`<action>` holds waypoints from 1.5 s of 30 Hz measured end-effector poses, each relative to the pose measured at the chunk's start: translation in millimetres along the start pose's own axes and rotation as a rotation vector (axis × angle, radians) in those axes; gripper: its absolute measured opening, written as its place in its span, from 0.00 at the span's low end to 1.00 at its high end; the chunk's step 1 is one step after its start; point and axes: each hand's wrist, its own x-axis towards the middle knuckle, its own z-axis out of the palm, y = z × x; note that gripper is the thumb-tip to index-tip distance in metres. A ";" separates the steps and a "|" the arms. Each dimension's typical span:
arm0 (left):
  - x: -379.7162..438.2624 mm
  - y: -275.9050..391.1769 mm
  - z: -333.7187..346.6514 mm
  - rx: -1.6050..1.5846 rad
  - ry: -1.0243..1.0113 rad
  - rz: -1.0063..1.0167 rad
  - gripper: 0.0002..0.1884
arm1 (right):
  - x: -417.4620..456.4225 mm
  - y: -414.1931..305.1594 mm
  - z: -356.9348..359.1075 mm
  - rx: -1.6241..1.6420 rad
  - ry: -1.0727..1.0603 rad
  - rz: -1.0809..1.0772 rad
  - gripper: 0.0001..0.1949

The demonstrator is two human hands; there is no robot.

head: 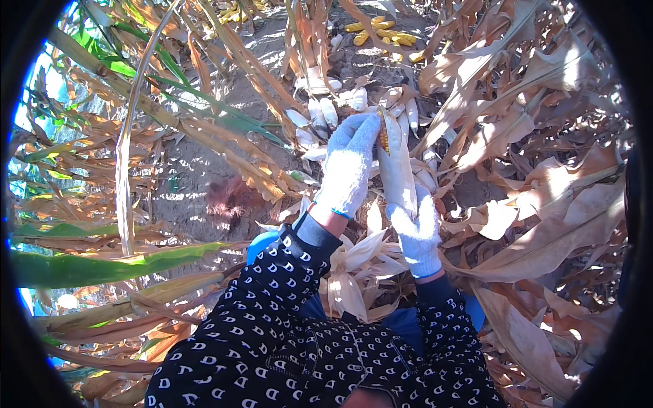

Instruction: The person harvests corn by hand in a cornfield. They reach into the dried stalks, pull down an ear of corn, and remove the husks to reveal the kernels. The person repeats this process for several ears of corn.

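Observation:
An ear of corn (pixel 397 166), mostly wrapped in pale dry husk, is held upright before me. Its husk is parted near the tip, where a strip of yellow kernels shows. My right hand (pixel 419 232), in a white knit glove, grips the ear around its lower end. At the tip, my left hand (pixel 351 153), gloved alike, has its fingers bent against the parted husk; whether they pinch a husk leaf is hard to make out. Several unhusked ears (pixel 328 113) lie on the soil just beyond my hands. Loose stripped husks (pixel 357 270) are heaped between my knees.
Bare yellow cobs (pixel 385 33) lie in a pile farther off, with another pile (pixel 237 11) at the top left. A leaning cornstalk (pixel 168 115) crosses on the left. Large dry leaves (pixel 551 219) crowd the right side. Reddish corn silk (pixel 232 199) seems to lie on the soil.

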 end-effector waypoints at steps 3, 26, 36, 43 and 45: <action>-1.2 5.3 -1.9 0.015 -0.010 -0.064 0.14 | 2.8 -8.7 -2.0 -0.146 0.000 -0.026 0.29; -2.9 25.4 -1.4 0.108 -0.099 -0.035 0.17 | 4.5 -0.7 -5.0 0.027 -0.020 -0.025 0.31; 6.2 22.2 -13.3 0.435 -0.116 0.026 0.16 | 3.5 -15.1 -12.0 -0.265 -0.030 -0.038 0.28; 2.6 21.3 -9.1 0.154 -0.089 -0.015 0.16 | 2.9 -9.7 -1.9 0.232 0.000 0.089 0.28; -1.3 27.0 -2.7 0.201 -0.040 0.163 0.15 | 6.5 -7.1 -5.1 0.114 -0.016 0.017 0.29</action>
